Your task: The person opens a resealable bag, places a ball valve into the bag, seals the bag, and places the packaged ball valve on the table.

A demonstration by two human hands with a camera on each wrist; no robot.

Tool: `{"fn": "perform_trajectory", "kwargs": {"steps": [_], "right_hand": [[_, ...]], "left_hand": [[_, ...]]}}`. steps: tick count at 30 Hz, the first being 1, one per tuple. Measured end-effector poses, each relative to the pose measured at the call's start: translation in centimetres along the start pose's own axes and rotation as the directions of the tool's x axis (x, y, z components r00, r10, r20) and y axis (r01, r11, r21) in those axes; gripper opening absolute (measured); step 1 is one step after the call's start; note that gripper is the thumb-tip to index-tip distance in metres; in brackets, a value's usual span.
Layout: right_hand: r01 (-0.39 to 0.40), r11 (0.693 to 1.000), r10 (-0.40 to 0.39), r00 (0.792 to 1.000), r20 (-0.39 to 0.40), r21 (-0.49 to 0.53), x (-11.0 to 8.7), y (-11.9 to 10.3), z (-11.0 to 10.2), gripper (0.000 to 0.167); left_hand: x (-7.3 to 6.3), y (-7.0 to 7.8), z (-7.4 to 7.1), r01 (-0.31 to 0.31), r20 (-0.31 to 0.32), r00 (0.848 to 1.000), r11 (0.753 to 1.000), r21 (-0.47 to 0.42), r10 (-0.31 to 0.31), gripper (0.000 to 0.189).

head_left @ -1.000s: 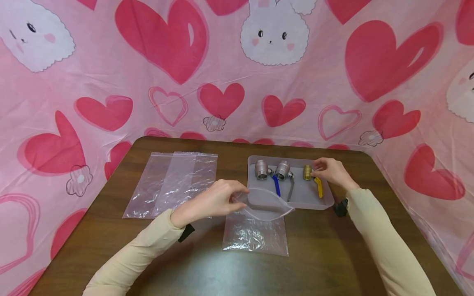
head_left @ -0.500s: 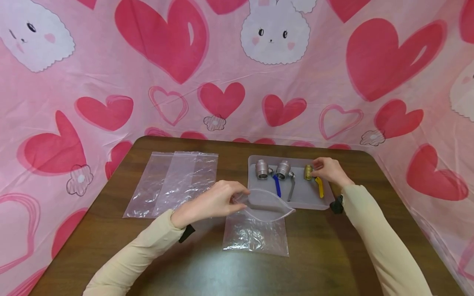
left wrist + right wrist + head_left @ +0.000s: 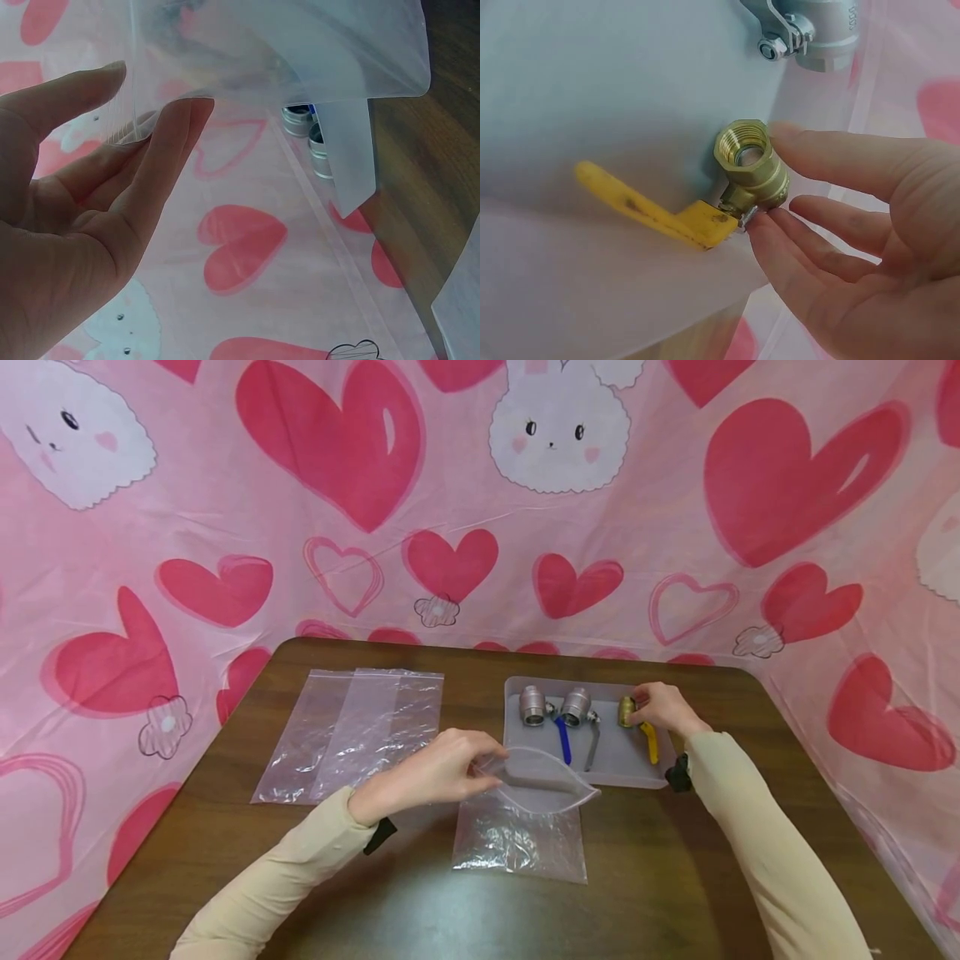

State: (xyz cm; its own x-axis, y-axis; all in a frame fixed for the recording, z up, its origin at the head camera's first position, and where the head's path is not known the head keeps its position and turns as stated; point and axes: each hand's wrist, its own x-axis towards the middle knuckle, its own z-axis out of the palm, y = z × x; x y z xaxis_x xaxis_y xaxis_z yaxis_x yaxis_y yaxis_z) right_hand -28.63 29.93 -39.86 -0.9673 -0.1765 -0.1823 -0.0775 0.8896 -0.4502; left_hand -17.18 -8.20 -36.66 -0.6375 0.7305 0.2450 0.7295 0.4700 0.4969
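My left hand [image 3: 442, 764] holds a clear zip-lock bag [image 3: 521, 839] by the left side of its mouth, which gapes wide. In the left wrist view the bag's film [image 3: 360, 52] passes between thumb and fingers. Over the right end of a translucent tray [image 3: 622, 775], my right hand [image 3: 667, 707] pinches a small brass ball valve [image 3: 626, 712]. The right wrist view shows thumb and fingertips on the valve's brass body [image 3: 754, 169], with its yellow lever [image 3: 641, 210] pointing away from the hand. Whether the valve touches the tray floor I cannot tell.
Two larger silver ball valves stand in the tray's left half, one with a blue lever [image 3: 563, 742], one with a grey lever [image 3: 592, 747]. Overlapping flat zip-lock bags [image 3: 360, 727] lie on the wooden table [image 3: 360, 902] at left. A heart-patterned cloth [image 3: 450, 468] hangs behind.
My right hand has moved slightly left and closed its fingers onto the brass valve. My left hand and the bag it holds stay nearly still.
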Motion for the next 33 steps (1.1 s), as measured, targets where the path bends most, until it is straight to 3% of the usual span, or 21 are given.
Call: {"fn": "perform_trajectory", "kwargs": {"steps": [20, 33], "right_hand": [[-0.005, 1.0, 0.005, 1.0, 0.029, -0.017, 0.54, -0.16, 0.31, 0.052], [0.008, 0.999, -0.006, 0.999, 0.049, -0.041, 0.09, -0.62, 0.34, 0.051]], "left_hand": [[-0.06, 0.09, 0.03, -0.019, 0.0, 1.0, 1.0, 0.021, 0.019, 0.029], [-0.26, 0.06, 0.17, 0.011, 0.006, 1.0, 1.0, 0.005, -0.011, 0.03]]}}
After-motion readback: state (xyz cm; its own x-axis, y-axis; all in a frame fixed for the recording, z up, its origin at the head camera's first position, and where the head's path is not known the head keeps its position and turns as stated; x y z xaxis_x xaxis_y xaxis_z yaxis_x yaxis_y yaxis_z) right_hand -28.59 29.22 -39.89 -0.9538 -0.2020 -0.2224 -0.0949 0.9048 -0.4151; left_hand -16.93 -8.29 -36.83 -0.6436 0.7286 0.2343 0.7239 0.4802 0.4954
